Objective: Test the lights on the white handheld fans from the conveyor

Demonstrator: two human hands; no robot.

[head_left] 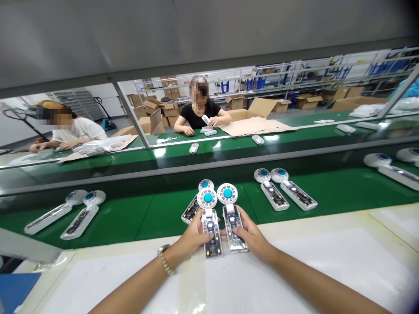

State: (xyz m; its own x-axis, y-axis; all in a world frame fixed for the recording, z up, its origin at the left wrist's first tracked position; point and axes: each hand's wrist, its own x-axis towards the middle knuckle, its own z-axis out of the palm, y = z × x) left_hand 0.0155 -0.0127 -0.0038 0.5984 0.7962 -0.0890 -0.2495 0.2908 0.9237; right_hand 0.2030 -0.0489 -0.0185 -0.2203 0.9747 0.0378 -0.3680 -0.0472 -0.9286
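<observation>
My left hand (196,233) is closed around the lower body of a small handheld fan (212,237), thumb on its front. This fan has a round white head with a turquoise centre and a clear-fronted body showing a dark circuit board. A matching fan (228,194) is gripped in my right hand (252,240), its thumb also pressed on the front. Both are held side by side, heads up, over the near edge of the green belt. Just behind my left hand, another such fan (190,209) is partly hidden.
The green conveyor belt (131,222) carries more fans: a pair at left (80,220), a pair at right (275,196), others at far right (397,172). A white worktop (310,261) lies nearest me. Two co-workers sit across a second belt (170,152) with cardboard and white parts.
</observation>
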